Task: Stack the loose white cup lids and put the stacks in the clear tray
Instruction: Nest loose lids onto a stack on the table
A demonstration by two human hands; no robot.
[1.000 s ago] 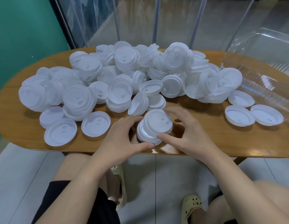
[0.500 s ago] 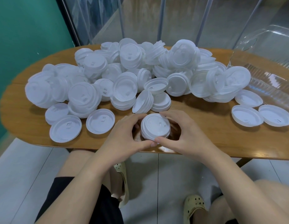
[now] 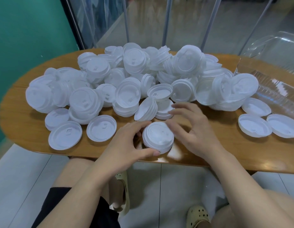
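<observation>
A short stack of white round plastic cup lids [image 3: 157,137] stands upright on the oval brown wooden table [image 3: 208,155] near its front edge, at about 6 o'clock from the big heap of loose white plastic cup lids [image 3: 139,76] that covers the middle and back of the table. The left hand [image 3: 126,145] curls round the stack from the 9 o'clock side, thumb tip pressed to the stack's lower front rim and fingers bent round its far side, so its grip pinches the stack. The right hand [image 3: 190,129] hovers at the stack's 3 o'clock side with fingers spread and loosely bent, its grip holding nothing; the fingertips are blurred, and whether they touch the stack cannot be told. At 9 o'clock from the stack two single white lids lying rim-up [image 3: 82,134] sit side by side near the front edge. At 3 o'clock, well apart from the stack, three more rim-up white lids [image 3: 268,120] lie together. Beyond them, at about 2 o'clock on the table's right end, stands the clear ribbed plastic tray [image 3: 274,89], with the heap's right edge leaning just beside its near wall. Below the table show the person's bare knees, black shorts [image 3: 87,209] and pale yellow perforated clogs [image 3: 199,216] on a grey tiled floor [image 3: 19,178].
</observation>
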